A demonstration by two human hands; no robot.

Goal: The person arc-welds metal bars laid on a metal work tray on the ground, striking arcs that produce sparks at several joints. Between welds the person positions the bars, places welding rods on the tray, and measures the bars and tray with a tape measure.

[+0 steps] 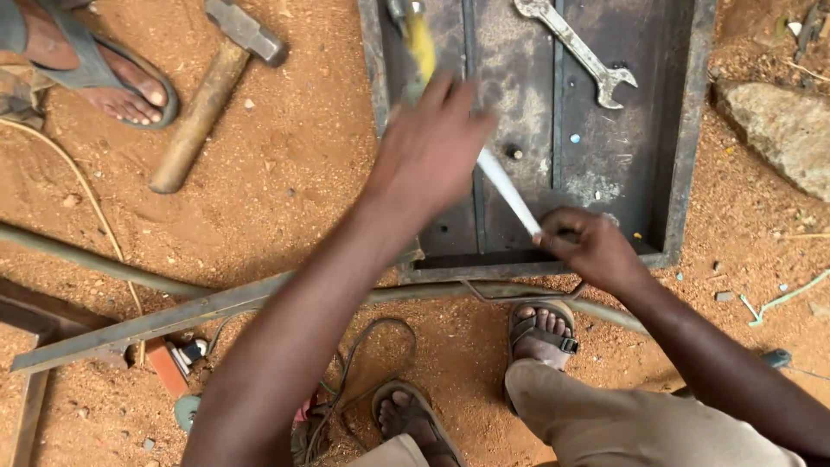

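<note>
1. Head view, the work in hand: a white tape blade (508, 192) is stretched across a dark steel frame (687, 147) that lies flat on the red sandy ground (285, 173). The measuring looks under way, not finished, since the blade is drawn out and both ends are held.

2. Right hand (592, 249): closed in a pinch on the near end of the blade, pressing it down at the frame's bottom rail.

3. Left hand (430, 149): blurred, raised over the middle of the frame, closed around the yellow tape case (421, 47), which sticks out above the knuckles. The far end of the blade looks not yet settled against the frame.

4. No mark on the steel can be made out where the blade lies, so I judge that any marking is still to be done.

5. Tools lying untouched: a silver spanner (575, 47) on the frame's upper right part, and a wooden-handled hammer (212, 86) on the ground well to the left.

6. Nearby: a long steel bar (173, 316) runs along the ground just below the frame, cables (363, 363) lie by the person's sandalled feet (540, 333), and another person's foot (104, 73) shows at top left.
</note>
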